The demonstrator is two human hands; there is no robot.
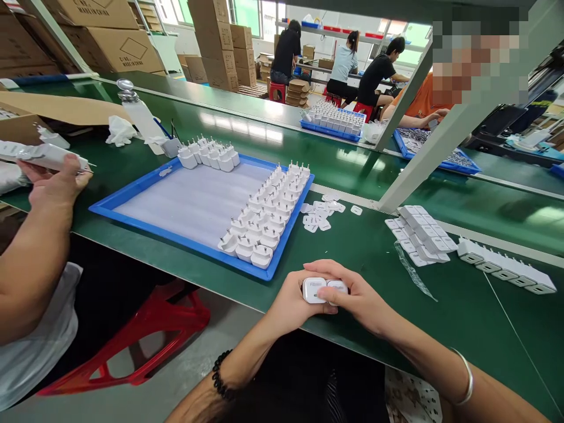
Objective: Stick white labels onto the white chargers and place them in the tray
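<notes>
Just above the tabletop (365,247)'s near edge, the left hand (291,298) and right hand (365,296) are meeting, and their fingers are closing around a pair of white blocks. The left fingers are wrapping the first white block (312,288) from its outer side; the right fingers are curling over the second white block (339,285), with the thumb reaching across onto the first one's near side. This two-sided grip is probably keeping the pair level and steady, with the faces turning up toward the wearer. The fingers are hiding the seam, so whether the blocks are touching or joined I cannot tell.

Beyond the fingers and to their left, a blue tray (176,242) is lying within reach. White plugs (268,214) are standing in rows along its side nearest the fingers, pins pointing up, likely so that nothing is pressing on the metal. Another plug cluster (214,155) is filling the tray's far corner.

Straight beyond the fingers, loose white plates (319,212) are lying scattered, seemingly for easy picking. Right of the fingers, a stack of white blocks (425,235) is resting beside a clear strip (414,273), and a plug row (506,267) is lying farther right, its close packing apparently saving space.
</notes>
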